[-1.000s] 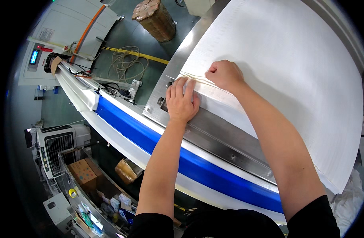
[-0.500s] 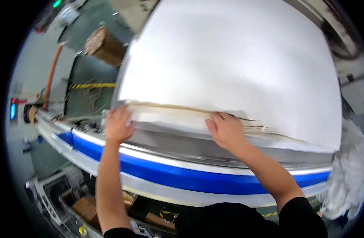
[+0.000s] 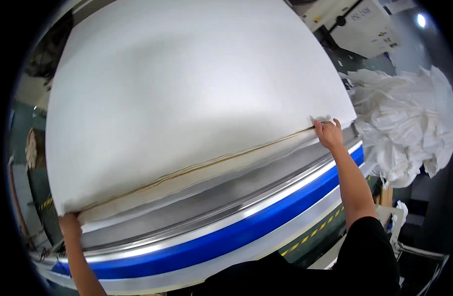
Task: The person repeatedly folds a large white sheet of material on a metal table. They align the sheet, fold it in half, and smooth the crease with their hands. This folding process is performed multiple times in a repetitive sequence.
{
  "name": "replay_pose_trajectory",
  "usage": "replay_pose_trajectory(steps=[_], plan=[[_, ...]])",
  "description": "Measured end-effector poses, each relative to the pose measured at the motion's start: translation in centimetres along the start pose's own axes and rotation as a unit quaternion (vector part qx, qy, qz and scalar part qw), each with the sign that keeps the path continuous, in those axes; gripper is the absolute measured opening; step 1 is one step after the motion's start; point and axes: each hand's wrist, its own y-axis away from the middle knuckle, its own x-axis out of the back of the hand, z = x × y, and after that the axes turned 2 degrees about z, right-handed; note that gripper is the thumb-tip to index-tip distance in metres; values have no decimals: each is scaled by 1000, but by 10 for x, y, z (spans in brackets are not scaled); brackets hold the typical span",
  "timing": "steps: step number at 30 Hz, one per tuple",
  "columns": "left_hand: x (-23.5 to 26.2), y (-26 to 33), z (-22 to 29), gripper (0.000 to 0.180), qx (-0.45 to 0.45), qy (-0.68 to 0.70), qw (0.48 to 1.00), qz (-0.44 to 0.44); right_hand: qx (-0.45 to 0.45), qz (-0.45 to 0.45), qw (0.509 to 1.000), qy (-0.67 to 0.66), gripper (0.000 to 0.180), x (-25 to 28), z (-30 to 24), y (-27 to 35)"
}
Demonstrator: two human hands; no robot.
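Note:
A large white sheet, fabric-like, lies spread over a grey metal table. Along its near side, layered cream edges are exposed between my two hands, with thin white material under them. At the near left corner my left hand is closed on the sheet's edge, its fingertips hidden by the sheet. My right hand is closed on the edge near the right corner, fingers curled over it. Both arms are stretched wide apart.
A blue band and a pale rail run along the table's front. To the right lies a big heap of crumpled white material. A white machine cabinet stands at the far right. A brown roll stands at the left.
My view has turned toward the right. My right hand has moved from the middle of the near edge to near its right corner. My left hand now grips the left corner.

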Motion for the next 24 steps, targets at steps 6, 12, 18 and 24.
replay_pose_trajectory(steps=[6,12,18,24], plan=[[-37,-8,-17,23,34,1,995,90,-93,-138,983,76,62,-13,106,-33],[-30,-10,-14,21,46,27,994,92,-58,-205,975,68,33,-32,196,-40],[-33,8,-22,25,60,-21,994,88,-97,-144,975,140,33,-60,205,-37],[44,38,3,31,33,12,997,69,-37,-137,983,116,36,-7,235,-23]])
